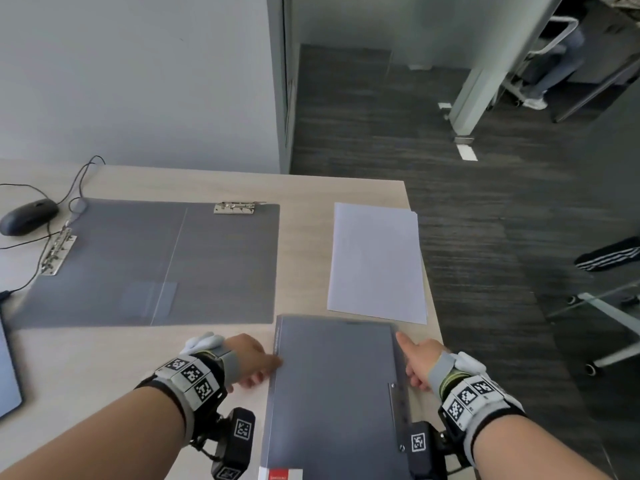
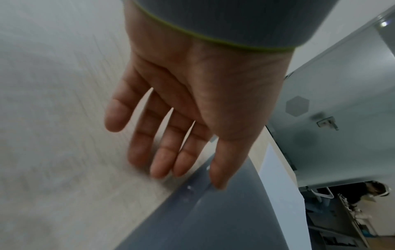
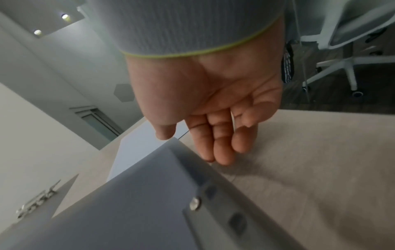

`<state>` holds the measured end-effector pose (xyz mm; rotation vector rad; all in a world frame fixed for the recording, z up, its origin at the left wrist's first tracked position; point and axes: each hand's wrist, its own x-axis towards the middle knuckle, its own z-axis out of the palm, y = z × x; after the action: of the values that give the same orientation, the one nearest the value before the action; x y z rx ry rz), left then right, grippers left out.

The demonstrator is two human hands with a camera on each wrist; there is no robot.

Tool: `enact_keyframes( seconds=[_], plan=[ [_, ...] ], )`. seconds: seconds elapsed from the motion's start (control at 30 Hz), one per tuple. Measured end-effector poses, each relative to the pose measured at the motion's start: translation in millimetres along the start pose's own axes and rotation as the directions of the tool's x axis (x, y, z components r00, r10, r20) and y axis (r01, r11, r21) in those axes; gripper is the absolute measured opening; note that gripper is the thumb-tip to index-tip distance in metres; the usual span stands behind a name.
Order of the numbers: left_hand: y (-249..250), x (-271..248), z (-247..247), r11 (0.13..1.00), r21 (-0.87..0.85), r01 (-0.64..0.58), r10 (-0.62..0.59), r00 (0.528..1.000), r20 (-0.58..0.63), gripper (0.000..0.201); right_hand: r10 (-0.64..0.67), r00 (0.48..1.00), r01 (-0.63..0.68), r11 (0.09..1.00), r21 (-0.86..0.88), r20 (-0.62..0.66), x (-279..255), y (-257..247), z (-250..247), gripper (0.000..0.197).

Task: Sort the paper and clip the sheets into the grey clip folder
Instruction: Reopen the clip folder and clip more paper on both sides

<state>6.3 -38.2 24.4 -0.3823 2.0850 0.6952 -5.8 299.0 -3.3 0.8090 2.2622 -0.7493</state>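
A closed grey clip folder (image 1: 336,393) lies at the table's front edge between my hands. My left hand (image 1: 252,362) is at its left edge, fingers straight over the table (image 2: 186,160), thumb tip touching the cover (image 2: 213,219). My right hand (image 1: 415,358) is at its right edge, fingers loose (image 3: 198,143), thumb at the far corner of the folder (image 3: 128,203). A second grey folder (image 1: 156,261) lies open further back, with a metal clip (image 1: 239,207) on its top edge and another (image 1: 57,251) on its left. A stack of white sheets (image 1: 375,263) lies at the right.
A black mouse (image 1: 27,216) with thin cables sits at the far left, and a dark screen edge (image 1: 7,368) at the left front. The sheets slightly overhang the table's right edge (image 1: 433,306). Beyond are dark carpet, a chair base (image 1: 606,341) and a striped shoe (image 1: 609,258).
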Motion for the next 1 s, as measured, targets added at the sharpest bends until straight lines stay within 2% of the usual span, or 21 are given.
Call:
enact_keyframes(
  seconds=[0.03,0.1,0.2,0.27,0.33,0.4,0.5,0.67,0.73,0.83,0.9,1.0],
  plan=[
    [1,0,-5,1.000,0.024,0.015,-0.016,1.000,0.010,0.042,0.007,1.000,-0.008,0.997,-0.078,-0.005,-1,-2,-4,0.084],
    [10,8,-16,0.999,0.035,0.017,-0.015,0.998,-0.055,0.046,-0.009,0.998,0.001,0.991,-0.132,-0.066,12,-2,-11,0.085],
    [35,27,-31,0.995,-0.004,-0.104,0.099,0.953,-0.287,0.032,-0.062,0.980,0.056,0.998,-0.041,-0.187,30,-10,-23,0.058],
    [58,41,-37,0.979,-0.018,-0.204,0.183,0.910,-0.371,0.019,-0.066,0.958,0.088,0.994,0.064,-0.280,43,-15,-29,0.039],
    [79,51,-33,0.964,-0.006,-0.266,0.245,0.896,-0.369,0.031,-0.058,0.946,0.098,0.989,0.111,-0.320,52,-20,-30,0.037],
    [101,67,-27,0.954,0.058,-0.295,0.296,0.888,-0.350,0.047,-0.042,0.950,0.092,0.985,0.147,-0.308,62,-25,-33,0.046],
    [129,85,-19,0.940,0.228,-0.253,0.316,0.899,-0.304,0.068,-0.007,0.960,0.071,0.972,0.222,-0.279,69,-31,-38,0.059],
    [160,96,-12,0.914,0.387,-0.118,0.240,0.928,-0.284,0.058,0.038,0.972,0.047,0.935,0.351,-0.233,82,-37,-42,0.063],
    [163,98,-9,0.906,0.418,-0.066,0.198,0.939,-0.281,0.065,0.044,0.974,0.043,0.927,0.372,-0.224,86,-36,-42,0.061],
    [166,103,-4,0.879,0.471,-0.075,0.216,0.943,-0.252,0.083,0.052,0.974,0.049,0.902,0.429,-0.220,96,-35,-42,0.061],
    [170,107,-2,0.875,0.474,-0.095,0.227,0.946,-0.230,0.091,0.077,0.974,0.036,0.878,0.477,-0.215,101,-36,-43,0.056],
    [175,109,3,0.868,0.483,-0.115,0.240,0.949,-0.206,0.092,0.074,0.973,0.071,0.807,0.586,-0.220,100,-38,-46,0.029]
  ],
)
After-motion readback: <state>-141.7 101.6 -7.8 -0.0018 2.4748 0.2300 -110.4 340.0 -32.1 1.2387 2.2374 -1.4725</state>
